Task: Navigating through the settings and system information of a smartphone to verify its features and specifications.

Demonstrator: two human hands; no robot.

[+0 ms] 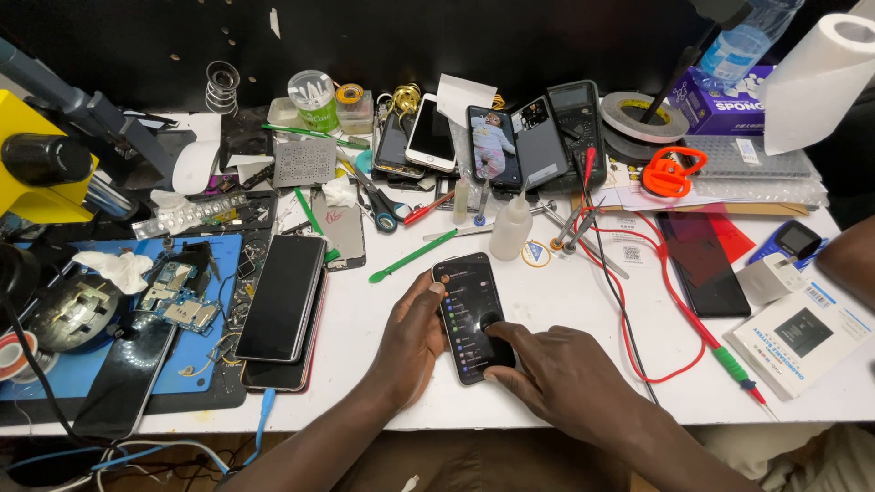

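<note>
Cluttered with phones, tools and red probe leads [670, 301], the white workbench [565, 310] keeps a bare patch at its near edge where a lit smartphone [469, 314] lies flat. Its long axis runs away from the person, top tilted slightly left. The left hand [410, 342] cups its left edge, steadying it, while the right hand [556, 374], fingers loosely curled, holds nothing and presses a fingertip on the screen.

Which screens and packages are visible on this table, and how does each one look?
Phone under both hands: lit dark screen, list rows.
Upright phone at back: lit, photo showing.
White flat box, front right: dark picture.
Purple box, back right: white lettering.
</note>
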